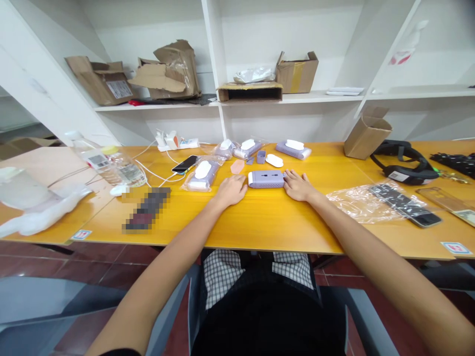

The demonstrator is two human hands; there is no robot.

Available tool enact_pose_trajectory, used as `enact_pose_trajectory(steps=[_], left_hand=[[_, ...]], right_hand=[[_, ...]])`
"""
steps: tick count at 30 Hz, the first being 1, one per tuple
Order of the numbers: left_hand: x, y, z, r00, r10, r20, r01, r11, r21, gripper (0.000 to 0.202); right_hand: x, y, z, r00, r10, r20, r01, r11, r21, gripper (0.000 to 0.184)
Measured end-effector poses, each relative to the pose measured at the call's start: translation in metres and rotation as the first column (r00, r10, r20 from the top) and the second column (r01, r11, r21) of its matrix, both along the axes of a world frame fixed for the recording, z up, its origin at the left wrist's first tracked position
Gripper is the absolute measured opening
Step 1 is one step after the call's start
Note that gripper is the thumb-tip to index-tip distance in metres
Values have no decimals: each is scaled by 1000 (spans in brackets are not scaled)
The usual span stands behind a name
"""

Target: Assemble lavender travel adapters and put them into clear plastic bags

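A lavender plastic case (266,180) with a white left end and two dark slots or marks on top lies on the table between my hands. My left hand (230,191) rests palm down just left of it, holding nothing. My right hand (298,186) lies flat with fingers apart, its fingertips at the case's right end. Behind the case are a pink flat piece (237,166), a small lavender cup-shaped part (261,156) and a white oval lid (274,160). Similar lavender-and-white cases lie around, one in clear plastic (203,173) at left and one unwrapped (293,149) farther back.
A phone (185,164) and a white power strip (178,145) with cables lie back left, near plastic bottles (124,167). At right are a black headset (404,162), a plastic-wrapped device (404,203) and a cardboard box (367,133). Shelves (311,98) with opened cartons stand behind.
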State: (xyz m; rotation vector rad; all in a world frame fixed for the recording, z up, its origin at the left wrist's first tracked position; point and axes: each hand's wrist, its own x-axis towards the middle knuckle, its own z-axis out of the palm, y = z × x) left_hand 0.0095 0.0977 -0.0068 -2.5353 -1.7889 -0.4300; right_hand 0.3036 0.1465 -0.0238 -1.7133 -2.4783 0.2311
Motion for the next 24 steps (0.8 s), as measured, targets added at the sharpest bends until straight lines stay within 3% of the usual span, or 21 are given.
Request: enact_pose_trajectory(steps=[3,6,11,15,18,20,24], left_hand=[[-3,8,1,988,124,92,-139,973,184,55],[-5,23,0,979,158,130,-188,944,270,61],[-8,57,-1,962,227,153,-251,956,154,80],[-15,69,-3,930,293,222,-313,948,57,68],[-20,66,-6,901,221,374,-276,956,99,67],[-22,64,-6,841,160,516,-249,962,108,67],[-22,67,-4,723,30,690,-163,978,128,53]], right_hand=[[0,1,-1,1000,6,4,-6,1000,-3,66],[0,1,-2,1000,6,-6,-6,1000,8,66],[2,4,-4,997,25,-77,-25,1000,10,64],[10,7,-3,965,90,-245,-76,995,64,75],[16,4,1,881,169,-441,-144,986,89,95],[15,0,4,821,210,-531,-191,977,91,99],[5,-5,10,846,225,-483,-192,974,117,97]])
